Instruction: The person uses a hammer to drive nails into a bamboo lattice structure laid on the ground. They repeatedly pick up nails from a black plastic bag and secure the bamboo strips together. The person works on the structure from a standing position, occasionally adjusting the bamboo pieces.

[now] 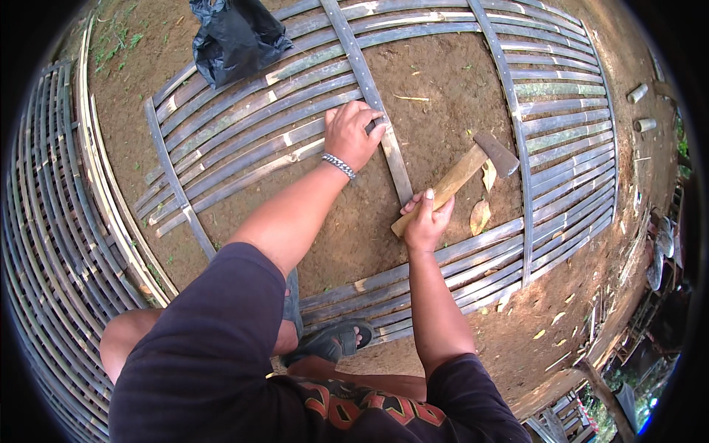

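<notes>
My right hand (428,223) is wrapped round the wooden handle of a hammer (458,177). Its metal head (498,154) points up and to the right, above the soil. Beside a long crosspiece (360,68) of a slatted bamboo panel, my left hand (353,136) has its fingers curled in. A small dark thing shows between thumb and forefinger, too hidden to name. Several bamboo slats (277,111) run under the crosspiece to the left of that hand. A chain bracelet (339,165) circles the left wrist.
A black plastic bag (236,40) lies on the panel's far left part. Another slatted bamboo panel (52,221) stretches along the left edge. Close-set slats (565,140) fill the panel's right end. Dry leaves (480,217) lie on the soil. My sandalled foot (332,341) rests by the near slats.
</notes>
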`<state>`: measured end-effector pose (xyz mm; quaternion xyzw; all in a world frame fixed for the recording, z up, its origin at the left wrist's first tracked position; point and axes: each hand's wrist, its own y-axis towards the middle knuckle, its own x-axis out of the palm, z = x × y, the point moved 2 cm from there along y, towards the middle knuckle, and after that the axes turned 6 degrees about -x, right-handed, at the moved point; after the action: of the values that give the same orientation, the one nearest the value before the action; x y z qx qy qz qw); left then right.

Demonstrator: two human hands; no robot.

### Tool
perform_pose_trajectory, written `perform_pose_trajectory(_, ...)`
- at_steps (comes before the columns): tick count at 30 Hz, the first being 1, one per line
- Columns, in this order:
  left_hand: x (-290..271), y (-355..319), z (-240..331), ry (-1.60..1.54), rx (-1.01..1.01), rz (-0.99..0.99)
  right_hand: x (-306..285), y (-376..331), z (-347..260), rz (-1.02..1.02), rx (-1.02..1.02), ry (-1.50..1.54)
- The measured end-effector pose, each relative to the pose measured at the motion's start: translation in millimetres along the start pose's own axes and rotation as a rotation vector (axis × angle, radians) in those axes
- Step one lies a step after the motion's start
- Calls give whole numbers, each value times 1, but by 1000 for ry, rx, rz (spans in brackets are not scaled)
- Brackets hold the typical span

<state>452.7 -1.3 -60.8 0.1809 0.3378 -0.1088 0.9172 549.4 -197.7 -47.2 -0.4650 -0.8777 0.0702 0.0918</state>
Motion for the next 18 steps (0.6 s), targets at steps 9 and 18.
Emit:
perform_pose_trajectory(9,42,-24,70,-50,332,-350,-1,0,1,-17,-18,-44)
perform_pose_trajectory(18,65,-21,71,170,365,-552,-12,1,-21,-156,90,-158)
